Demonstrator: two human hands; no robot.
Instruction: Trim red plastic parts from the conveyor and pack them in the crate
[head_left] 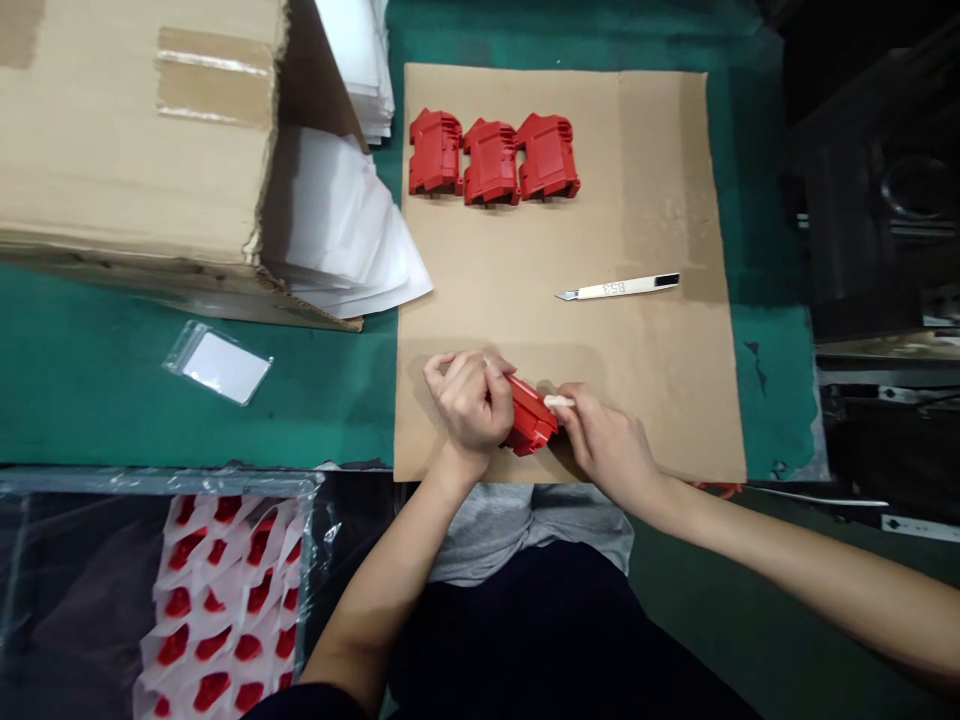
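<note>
My left hand (474,400) is closed around a red plastic part (531,418) near the front edge of a cardboard sheet. Part of the red piece is hidden behind my fingers. Between the thumb and fingers of my right hand (606,440) is a small white piece (559,401), its tip beside the red part; whether they touch I cannot tell. Three similar red plastic parts (491,163) lie in a row at the back of the sheet. A pale-handled craft knife (619,288) rests on the cardboard, blade to the left.
The cardboard sheet (495,265) lies on a green table (337,400). At left stands a big cardboard box (127,150) with white sheets (352,230) sticking out. A small zip bag (221,362) lies before it. Below left, a plastic-lined bin (311,540) holds wrapped red pieces.
</note>
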